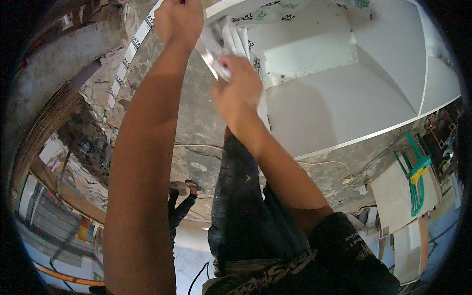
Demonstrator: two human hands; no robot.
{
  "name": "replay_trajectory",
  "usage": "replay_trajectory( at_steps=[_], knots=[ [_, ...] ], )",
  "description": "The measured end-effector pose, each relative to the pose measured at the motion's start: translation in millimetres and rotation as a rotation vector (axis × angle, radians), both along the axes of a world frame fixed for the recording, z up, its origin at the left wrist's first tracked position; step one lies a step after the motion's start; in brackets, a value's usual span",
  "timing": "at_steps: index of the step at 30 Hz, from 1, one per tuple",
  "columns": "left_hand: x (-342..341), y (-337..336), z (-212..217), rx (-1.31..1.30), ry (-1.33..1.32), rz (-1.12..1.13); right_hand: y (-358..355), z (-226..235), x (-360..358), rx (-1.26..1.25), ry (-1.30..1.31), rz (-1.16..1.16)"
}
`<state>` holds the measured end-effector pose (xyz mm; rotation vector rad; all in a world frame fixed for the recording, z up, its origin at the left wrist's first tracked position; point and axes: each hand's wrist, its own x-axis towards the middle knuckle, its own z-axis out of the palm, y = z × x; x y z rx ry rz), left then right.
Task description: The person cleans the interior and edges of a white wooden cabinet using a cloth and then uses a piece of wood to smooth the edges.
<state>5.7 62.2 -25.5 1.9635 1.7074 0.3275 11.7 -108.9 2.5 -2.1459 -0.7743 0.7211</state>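
Both my arms reach up to a white stepped plasterboard surface (339, 93). My left hand (179, 19) is a closed fist at the top edge, against the corner where the white board meets rough grey concrete (196, 113). What it holds, if anything, is cut off by the frame. My right hand (237, 91) is just below it, closed on a flat pale metal blade (212, 58). The blade slants up toward my left hand and lies against the ribbed white corner pieces (236, 39).
My dark stained trousers (246, 211) and a sandalled foot (186, 187) show below. A green plastic chair (415, 172) lies on pale boards (393, 196) at the right. Rubble, planks and cables (83, 147) fill the left. A printed tape strip (129, 54) runs along the board edge.
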Motion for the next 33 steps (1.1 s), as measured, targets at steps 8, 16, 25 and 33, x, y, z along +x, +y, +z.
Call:
replay_trajectory(
  at_steps=[8,16,25,33],
  knots=[
    [-1,-3,-2,0.120,-0.050,-0.022,-146,29,-22,-0.243,0.082,-0.112],
    [5,1,-3,-0.012,-0.018,0.051,14,-7,-2,0.000,-0.038,-0.023],
    [-8,4,-24,0.043,-0.127,0.081,-113,25,-20,-0.175,0.090,-0.096],
    [-17,14,-39,0.100,-0.013,0.074,-96,18,-30,-0.116,0.030,-0.179]
  ],
)
